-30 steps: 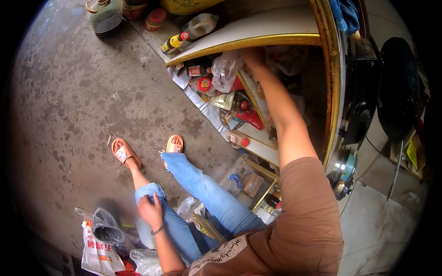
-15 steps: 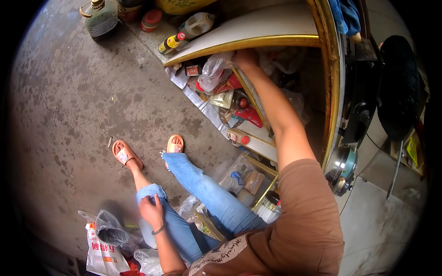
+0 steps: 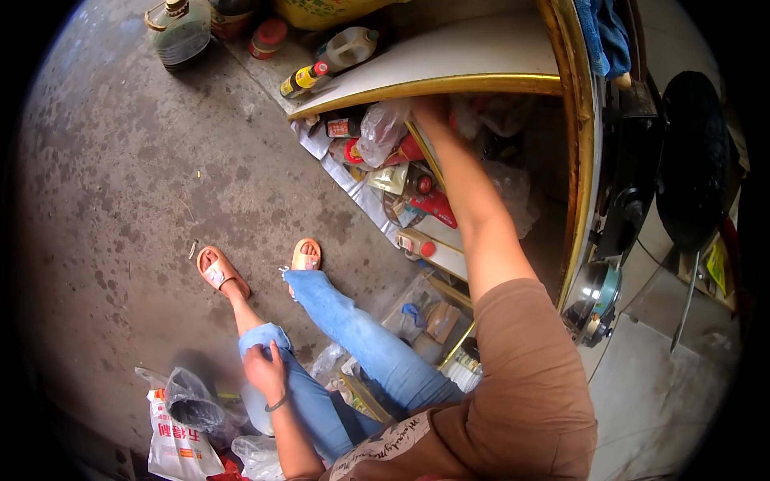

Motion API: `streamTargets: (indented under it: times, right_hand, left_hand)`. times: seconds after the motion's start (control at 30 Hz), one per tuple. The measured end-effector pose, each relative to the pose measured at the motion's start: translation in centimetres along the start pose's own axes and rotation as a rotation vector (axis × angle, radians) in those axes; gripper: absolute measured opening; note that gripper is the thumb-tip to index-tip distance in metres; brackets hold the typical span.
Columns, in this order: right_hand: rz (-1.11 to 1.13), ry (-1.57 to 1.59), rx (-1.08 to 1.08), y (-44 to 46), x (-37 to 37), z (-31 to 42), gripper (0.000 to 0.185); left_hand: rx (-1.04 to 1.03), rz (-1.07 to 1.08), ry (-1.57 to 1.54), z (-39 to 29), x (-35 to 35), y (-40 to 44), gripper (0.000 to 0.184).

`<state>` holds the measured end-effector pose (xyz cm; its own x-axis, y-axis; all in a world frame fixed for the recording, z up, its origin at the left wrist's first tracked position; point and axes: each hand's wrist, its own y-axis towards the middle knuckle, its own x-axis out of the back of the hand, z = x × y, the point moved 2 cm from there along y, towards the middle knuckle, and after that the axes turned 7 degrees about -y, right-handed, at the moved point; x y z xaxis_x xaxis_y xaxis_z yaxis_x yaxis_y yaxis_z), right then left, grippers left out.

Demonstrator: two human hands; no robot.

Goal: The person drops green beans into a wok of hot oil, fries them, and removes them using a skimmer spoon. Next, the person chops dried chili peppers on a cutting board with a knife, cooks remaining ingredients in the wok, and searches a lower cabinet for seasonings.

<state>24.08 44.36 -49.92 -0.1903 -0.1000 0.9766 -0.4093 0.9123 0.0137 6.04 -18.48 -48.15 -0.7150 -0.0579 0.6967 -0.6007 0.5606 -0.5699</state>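
Observation:
My right hand [image 3: 431,112] reaches deep into an open cabinet [image 3: 497,84]; its fingers are hidden in shadow under the cabinet's edge. A crumpled clear plastic bag [image 3: 382,132] lies just left of it. Around that bag are a dark jar with a red label [image 3: 340,127], a pale foil pouch [image 3: 389,178] and a red packet [image 3: 435,209]. A bottle with a red cap [image 3: 415,244] lies on its side at the near end of the shelf. My left hand [image 3: 265,370] rests on my jeans at the knee, fingers lying over the cloth, holding nothing.
A yellow-labelled sauce bottle [image 3: 305,79], a white jug [image 3: 350,46] and a red-lidded jar [image 3: 268,38] stand beyond the cabinet. To the right are a black wok [image 3: 695,160] and a stove [image 3: 630,192]. A flour sack [image 3: 183,437] sits lower left.
My right forearm and elbow have shifted slightly left, with the hand still inside the cabinet. The whole view has moved a little. My left hand stays on the knee.

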Motion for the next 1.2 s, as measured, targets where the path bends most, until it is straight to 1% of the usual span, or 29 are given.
streamTargets:
  times: [0.07,0.17,0.27,0.37,0.47,0.57,0.67,0.77,0.87,0.97,1.07,1.17,1.2]
  right_hand:
    - [0.036,-0.091,-0.009,-0.7,2.5,2.1,0.033]
    - [0.015,-0.194,-0.081,-0.9,1.7,2.6,0.033]
    - [-0.022,0.116,-0.166,0.6,-3.6,-2.1,0.038]
    - [0.01,-0.141,-0.133,0.5,-1.9,-0.8,0.036]
    - [0.006,-0.046,-0.167,-0.9,2.6,2.2,0.029]
    - [0.067,-0.127,-0.178,-0.9,1.1,1.8,0.027]
    - [-0.016,-0.097,-0.114,-0.9,1.3,2.1,0.026]
    - [-0.182,-0.194,0.081,-0.7,1.3,1.4,0.025]
    - [-0.062,-0.143,0.009,-0.3,2.8,-0.1,0.025]
    - [-0.08,-0.082,-0.068,0.3,2.0,-2.6,0.028]
    - [0.028,0.01,-0.139,-0.1,2.7,-3.1,0.028]
    - [0.052,0.029,-0.197,-1.2,3.5,-3.0,0.026]
    - [0.007,0.095,-0.162,-1.8,4.0,-2.8,0.025]
  left_hand:
    - [-0.008,-0.001,-0.002,0.1,0.0,0.0,0.029]
    - [-0.015,0.012,0.008,0.2,0.1,0.1,0.029]
    - [-0.018,0.006,0.016,0.3,0.0,0.1,0.029]
    - [-0.011,0.012,0.009,0.4,0.0,0.1,0.03]
    - [-0.027,0.009,0.0,0.5,0.0,0.2,0.029]
    - [-0.03,0.002,0.003,0.3,0.2,0.2,0.029]
    - [-0.032,0.014,-0.001,0.3,0.3,0.3,0.029]
    - [-0.025,0.013,0.004,0.5,0.3,0.2,0.029]
    - [-0.019,0.016,0.017,0.4,0.4,0.1,0.029]
    - [-0.006,0.014,0.007,0.3,0.3,0.2,0.03]
    - [-0.041,0.004,0.023,0.3,0.5,0.3,0.03]
    - [-0.044,0.017,0.035,0.6,0.5,0.4,0.03]
    - [-0.025,0.039,0.033,0.6,0.6,0.4,0.031]
